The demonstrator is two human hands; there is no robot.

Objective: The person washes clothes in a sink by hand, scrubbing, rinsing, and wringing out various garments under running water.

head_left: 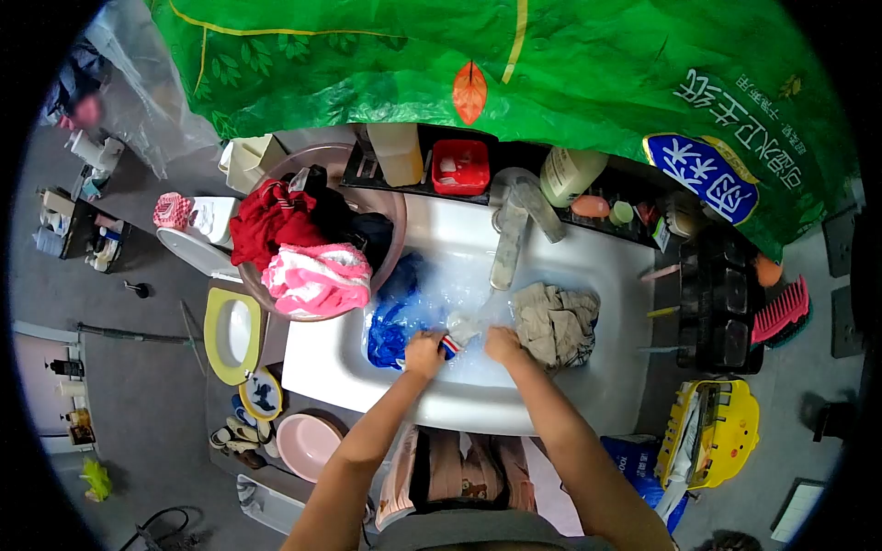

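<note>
In the white sink (432,404), my left hand (424,354) is closed on a blue garment (390,335); a red, white and blue striped edge shows beside the fingers. My right hand (502,344) is a fist just to the right, and what it grips, if anything, is hidden. Between the two hands lies something white (462,324), perhaps cloth or foam. A beige garment (555,323) sits bunched in the right side of the sink, close to my right hand. Cloudy, sudsy water surrounds the clothes under the faucet (508,243).
A basin (397,216) with red, black and pink-white clothes rests over the sink's left corner. Behind stand a bottle (395,156), a red container (460,168) and a green plastic sheet (367,73). A black rack (717,298) is at right, a toilet (216,335) at left.
</note>
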